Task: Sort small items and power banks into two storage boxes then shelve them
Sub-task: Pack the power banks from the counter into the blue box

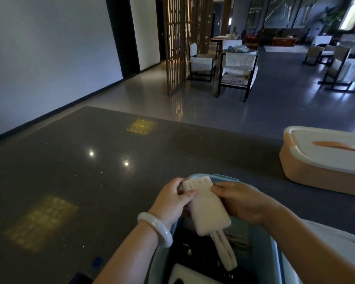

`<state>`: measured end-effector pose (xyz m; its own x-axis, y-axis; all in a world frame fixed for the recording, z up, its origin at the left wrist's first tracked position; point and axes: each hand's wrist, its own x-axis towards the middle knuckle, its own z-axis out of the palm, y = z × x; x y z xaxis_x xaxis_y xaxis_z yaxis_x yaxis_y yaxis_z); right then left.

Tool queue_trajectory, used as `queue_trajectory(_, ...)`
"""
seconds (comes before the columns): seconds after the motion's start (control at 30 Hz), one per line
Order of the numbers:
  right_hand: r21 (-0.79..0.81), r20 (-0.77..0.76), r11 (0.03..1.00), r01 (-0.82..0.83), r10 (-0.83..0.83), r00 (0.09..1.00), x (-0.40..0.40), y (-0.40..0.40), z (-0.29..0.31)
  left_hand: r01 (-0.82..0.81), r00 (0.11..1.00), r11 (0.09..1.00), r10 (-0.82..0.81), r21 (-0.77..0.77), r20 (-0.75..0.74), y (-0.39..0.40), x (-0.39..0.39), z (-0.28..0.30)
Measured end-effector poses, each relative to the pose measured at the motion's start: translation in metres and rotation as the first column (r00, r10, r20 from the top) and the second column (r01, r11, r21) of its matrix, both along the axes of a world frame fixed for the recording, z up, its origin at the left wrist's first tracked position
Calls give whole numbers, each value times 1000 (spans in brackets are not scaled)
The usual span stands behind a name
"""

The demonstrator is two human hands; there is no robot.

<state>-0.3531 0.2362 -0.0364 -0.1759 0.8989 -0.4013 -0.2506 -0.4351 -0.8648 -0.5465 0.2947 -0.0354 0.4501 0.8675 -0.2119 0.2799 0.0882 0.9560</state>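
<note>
Both hands, the left hand [173, 198] and right hand [241, 198], are pinching a white power bank [206, 206] over the open blue storage box [260, 261], and its dangling cable [226, 253] is likely risking a snag on the contents below.

Cut off at right edge: peach box [316, 171]. Blue box [273, 261] cut by bottom edge, dark contents inside too dim to identify.
</note>
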Motion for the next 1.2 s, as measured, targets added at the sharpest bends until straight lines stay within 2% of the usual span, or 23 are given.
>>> queue_trajectory(0.07, 23, 167, 1000, 19, -23, 986, -6, 1, 2, -51, 998, 998, 52, -31, 41, -4, 2, -4)
queue_trajectory(0.1, 54, 311, 998, 13, -29, 950, -10, 1, 3, -76, 996, 997, 77, -15, 44, -6, 4, -6)
queue_trajectory(0.13, 86, 484, 996, -26, -19, 875, -14, 0, 7, -99, 994, 995, 98, 20, 37, -8, 6, -8)
queue_trajectory(0.2, 93, 786, 982, -161, 27, 618, -23, -2, 13, -141, 990, 987, 138, 82, 42, -14, 10, -11)
queue_trajectory(0.27, 68, 924, 971, -229, 25, 381, -32, -4, 14, -185, 981, 979, 179, 88, 72, -19, 13, -12)
queue_trajectory(0.33, 78, 958, 971, -226, -10, 285, -37, -6, 12, -204, 977, 975, 197, 86, 80, -21, 14, -12)
queue_trajectory(0.47, 143, 954, 970, -196, -83, 287, -29, -1, 9, -76, 990, 938, 113, 338, -89, -23, 6, -10)
queue_trajectory(0.6, 83, 971, 956, -281, -13, 240, -16, 9, -1, 54, 951, 860, 110, 507, -288, -22, -8, -19)
queue_trajectory(0.67, -24, 981, 939, -344, 89, 174, -10, 13, -12, 157, 921, 877, 36, 455, -388, -18, -18, -25)
queue_trajectory(0.73, -116, 977, 921, -371, 173, 124, -5, 16, -24, 235, 910, 925, -101, 298, -403, -16, -26, -30)
queue_trajectory(0.87, -158, 964, 898, -411, 230, 131, -5, 23, -47, 327, 866, 936, -241, 132, -438, -15, -33, -36)
queue_trajectory(1.1, -159, 957, 880, -447, 249, 150, -3, 32, -60, 275, 895, 952, -203, 133, -396, -15, -32, -40)
queue_trajectory(1.2, -158, 930, 887, -435, 282, 236, 1, 30, -64, 269, 900, 951, -194, 149, -391, -14, -33, -43)
